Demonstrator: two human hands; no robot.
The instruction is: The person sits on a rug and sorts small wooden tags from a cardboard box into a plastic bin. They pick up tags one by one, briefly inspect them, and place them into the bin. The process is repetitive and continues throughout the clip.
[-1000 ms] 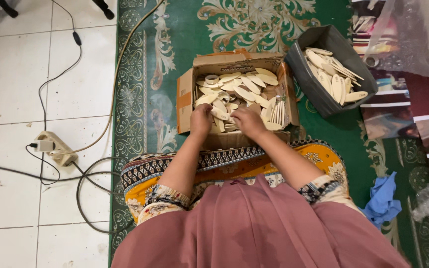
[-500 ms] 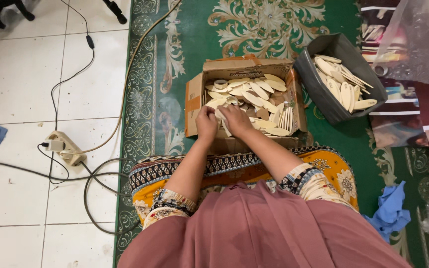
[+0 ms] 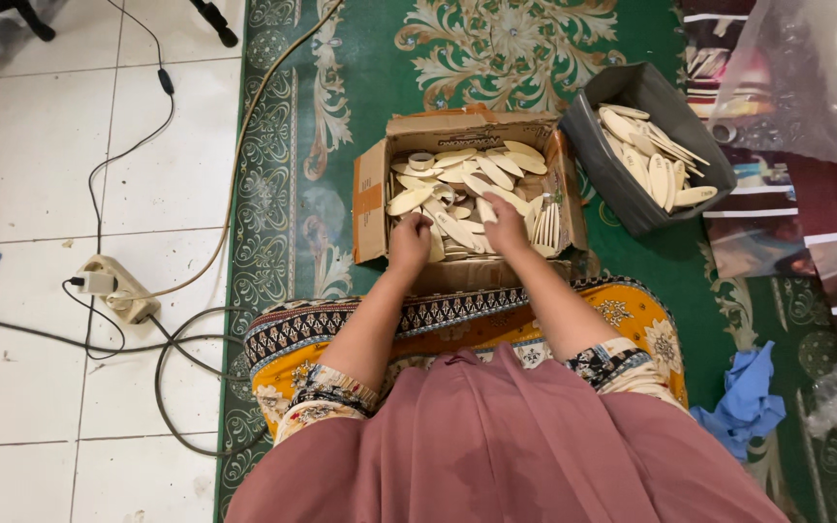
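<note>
Pale oval wooden pieces (image 3: 462, 189), flat and leaf-shaped, fill the open brown cardboard box (image 3: 370, 199) on the green patterned carpet (image 3: 322, 116), and both hands are in among them at the box's near edge. The left hand (image 3: 409, 242) is curled knuckles-up over the pieces near the near-left corner, fingers bent as if closing on one or two, though what it grips is hidden beneath it. The right hand (image 3: 504, 228) rests beside it toward the middle of the near edge, fingers folded down onto the pile; whether it actually holds a piece cannot be told. At the box's right wall a few pieces stand on edge in a tight row (image 3: 546, 225), likely stacked that way to keep them together. Just beyond the box's far-right corner sits a dark grey plastic tub (image 3: 612, 179) with more of the same pieces, tilted toward the person. A white power strip (image 3: 113, 288) with cables lies on the white tiled floor (image 3: 31, 145), off the carpet's left edge.
</note>
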